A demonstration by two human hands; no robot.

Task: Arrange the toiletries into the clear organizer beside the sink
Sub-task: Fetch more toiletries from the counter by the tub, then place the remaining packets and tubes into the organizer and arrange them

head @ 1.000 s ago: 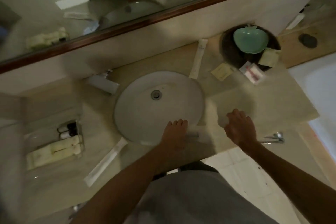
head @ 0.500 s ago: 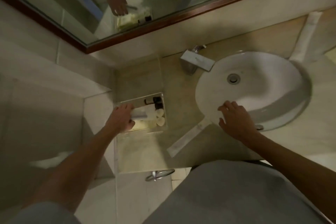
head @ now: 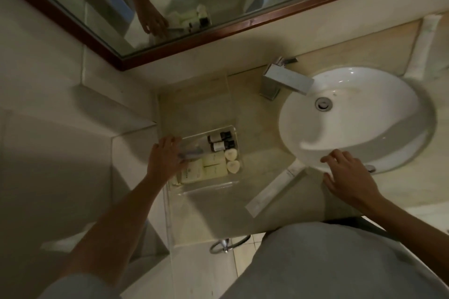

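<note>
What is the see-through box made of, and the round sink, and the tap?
The organizer looks like clear hard plastic, perhaps acrylic: the counter shows through its walls. The sink looks like glazed white ceramic, smooth with soft glints. The faucet looks like brushed or polished metal, grey and reflective.

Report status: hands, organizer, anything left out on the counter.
Left hand at clear organizer, grip unclear. Right hand open on sink rim. Long white packet lying outside, between organizer and sink.

The organizer, holding small bottles, sits left of the sink, faucet behind.
</note>
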